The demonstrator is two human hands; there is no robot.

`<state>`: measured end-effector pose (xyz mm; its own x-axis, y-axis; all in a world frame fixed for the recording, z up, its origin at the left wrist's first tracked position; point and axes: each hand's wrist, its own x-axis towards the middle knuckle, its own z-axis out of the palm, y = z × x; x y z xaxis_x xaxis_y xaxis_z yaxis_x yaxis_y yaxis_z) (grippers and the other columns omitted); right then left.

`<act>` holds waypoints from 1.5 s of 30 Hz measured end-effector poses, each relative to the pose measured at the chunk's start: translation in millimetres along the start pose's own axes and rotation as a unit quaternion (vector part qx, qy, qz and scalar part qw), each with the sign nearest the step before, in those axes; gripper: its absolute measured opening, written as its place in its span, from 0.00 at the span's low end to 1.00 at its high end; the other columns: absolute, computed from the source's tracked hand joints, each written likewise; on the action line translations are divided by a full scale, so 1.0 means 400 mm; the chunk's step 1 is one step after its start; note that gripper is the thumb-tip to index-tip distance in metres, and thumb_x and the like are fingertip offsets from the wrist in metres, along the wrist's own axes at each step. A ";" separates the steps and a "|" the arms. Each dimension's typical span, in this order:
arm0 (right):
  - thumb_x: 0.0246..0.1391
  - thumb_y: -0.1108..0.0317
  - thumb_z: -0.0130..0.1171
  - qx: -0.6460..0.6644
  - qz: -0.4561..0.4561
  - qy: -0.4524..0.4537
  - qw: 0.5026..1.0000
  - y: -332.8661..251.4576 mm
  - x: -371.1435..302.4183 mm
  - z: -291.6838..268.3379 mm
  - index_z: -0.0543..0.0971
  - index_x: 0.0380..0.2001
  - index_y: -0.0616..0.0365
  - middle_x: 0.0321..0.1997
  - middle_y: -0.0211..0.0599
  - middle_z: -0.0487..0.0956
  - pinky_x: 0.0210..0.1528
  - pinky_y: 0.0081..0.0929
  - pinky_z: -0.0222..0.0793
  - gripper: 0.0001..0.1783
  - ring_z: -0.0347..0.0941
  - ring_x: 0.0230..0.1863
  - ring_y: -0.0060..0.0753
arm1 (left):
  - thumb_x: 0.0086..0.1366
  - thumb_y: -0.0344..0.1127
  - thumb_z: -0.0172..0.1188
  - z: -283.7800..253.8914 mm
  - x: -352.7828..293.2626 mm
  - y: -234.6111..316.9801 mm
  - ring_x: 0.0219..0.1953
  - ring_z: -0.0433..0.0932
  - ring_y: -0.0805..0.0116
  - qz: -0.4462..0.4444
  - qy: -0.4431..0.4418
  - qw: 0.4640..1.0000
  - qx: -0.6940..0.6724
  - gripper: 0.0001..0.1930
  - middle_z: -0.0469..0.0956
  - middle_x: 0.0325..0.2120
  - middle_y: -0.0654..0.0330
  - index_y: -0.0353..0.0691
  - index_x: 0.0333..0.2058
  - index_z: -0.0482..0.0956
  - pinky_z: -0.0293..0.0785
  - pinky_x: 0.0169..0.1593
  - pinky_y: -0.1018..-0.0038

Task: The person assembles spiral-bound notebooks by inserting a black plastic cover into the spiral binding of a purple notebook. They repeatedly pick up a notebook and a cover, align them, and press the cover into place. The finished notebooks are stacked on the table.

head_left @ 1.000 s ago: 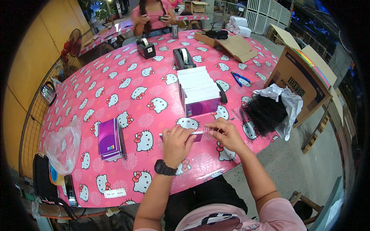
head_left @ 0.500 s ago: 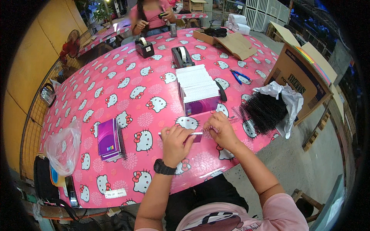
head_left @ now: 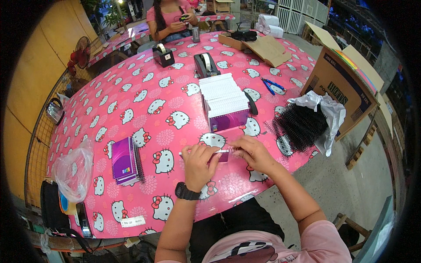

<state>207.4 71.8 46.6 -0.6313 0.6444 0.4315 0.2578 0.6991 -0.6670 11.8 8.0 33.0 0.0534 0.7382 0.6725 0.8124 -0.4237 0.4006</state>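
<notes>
My left hand (head_left: 201,163) grips a small purple notebook (head_left: 224,156) on edge, fingers over its top and thumb at the near side. At the notebook's right end, my right hand (head_left: 254,154) pinches a thin dark spiral binding coil (head_left: 232,150); how far the coil runs into the pages is hidden. Just beyond my hands stands a long row of unbound notebooks (head_left: 224,97), white page edges up and a purple cover facing me. Black spiral coils (head_left: 302,127) lie heaped on crumpled white paper (head_left: 337,131) to the right. Coil-bound purple notebooks (head_left: 123,160) are stacked at the left.
Blue-handled pliers (head_left: 272,86) lie beyond the coils. Two tape dispensers (head_left: 206,65) stand farther back. A cardboard box (head_left: 335,90) rises at the right edge. A plastic bag (head_left: 74,171) and a black phone (head_left: 83,220) are at the left. Across the table, a person (head_left: 171,19) handles a small object.
My right hand has shifted slightly and its fingers have drawn closer together at the notebook's end. My left hand keeps its hold. The person opposite has brought both hands together.
</notes>
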 end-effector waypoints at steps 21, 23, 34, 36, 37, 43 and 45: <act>0.56 0.60 0.55 -0.064 0.073 -0.108 0.989 0.037 0.016 -0.062 0.76 0.31 0.63 0.27 0.44 0.76 0.33 0.33 0.68 0.14 0.74 0.30 0.42 | 0.54 0.40 0.62 0.014 -0.013 0.026 0.37 0.71 0.64 0.035 -0.082 0.996 0.002 0.11 0.74 0.31 0.63 0.44 0.34 0.77 0.56 0.47 0.62; 0.56 0.62 0.56 0.027 0.113 0.036 0.993 0.089 0.067 -0.132 0.77 0.29 0.61 0.22 0.29 0.73 0.26 0.24 0.64 0.12 0.67 0.24 0.18 | 0.55 0.41 0.61 0.005 -0.011 0.027 0.37 0.71 0.65 0.032 -0.095 0.995 0.004 0.11 0.74 0.31 0.63 0.44 0.36 0.77 0.56 0.48 0.62; 0.42 0.69 0.59 -0.236 0.239 0.119 0.934 0.374 0.156 -0.148 0.68 0.52 0.59 0.39 0.57 0.77 0.47 0.41 0.68 0.30 0.74 0.43 0.55 | 0.56 0.39 0.60 0.015 -0.007 0.029 0.38 0.71 0.65 0.023 -0.098 0.995 0.016 0.08 0.74 0.30 0.65 0.45 0.34 0.76 0.54 0.50 0.59; 0.44 0.69 0.55 -0.218 0.238 0.221 0.920 0.348 0.127 -0.184 0.70 0.50 0.60 0.39 0.58 0.77 0.46 0.41 0.68 0.26 0.74 0.42 0.57 | 0.56 0.40 0.60 0.015 0.003 0.040 0.38 0.71 0.66 0.026 -0.064 0.997 -0.028 0.08 0.74 0.30 0.66 0.45 0.33 0.76 0.55 0.51 0.59; 0.44 0.69 0.53 -0.202 0.231 0.262 0.915 0.302 0.125 -0.192 0.71 0.48 0.61 0.38 0.59 0.77 0.45 0.41 0.68 0.24 0.74 0.41 0.58 | 0.56 0.41 0.60 0.006 0.000 0.039 0.38 0.71 0.66 0.018 -0.043 0.998 -0.041 0.08 0.74 0.30 0.66 0.45 0.32 0.76 0.55 0.51 0.59; 0.52 0.66 0.48 0.089 0.282 0.190 0.936 0.115 -0.058 -0.206 0.75 0.43 0.66 0.29 0.29 0.72 0.33 0.17 0.61 0.18 0.66 0.30 0.21 | 0.56 0.43 0.60 0.033 -0.019 0.003 0.38 0.71 0.68 0.037 -0.074 0.997 -0.008 0.11 0.74 0.30 0.66 0.45 0.34 0.76 0.56 0.50 0.59; 0.53 0.66 0.50 0.038 0.250 0.210 0.944 0.145 -0.135 -0.128 0.74 0.44 0.65 0.31 0.30 0.73 0.36 0.20 0.63 0.17 0.66 0.32 0.21 | 0.56 0.44 0.60 0.032 -0.010 0.015 0.38 0.71 0.68 0.059 -0.061 0.996 -0.001 0.11 0.74 0.30 0.66 0.46 0.34 0.76 0.56 0.53 0.60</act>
<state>293.9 93.4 15.6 -0.0947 0.9655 0.2426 0.3845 0.2603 -0.8857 23.7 9.2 24.8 0.2188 0.7408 0.6351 0.7951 -0.5127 0.3241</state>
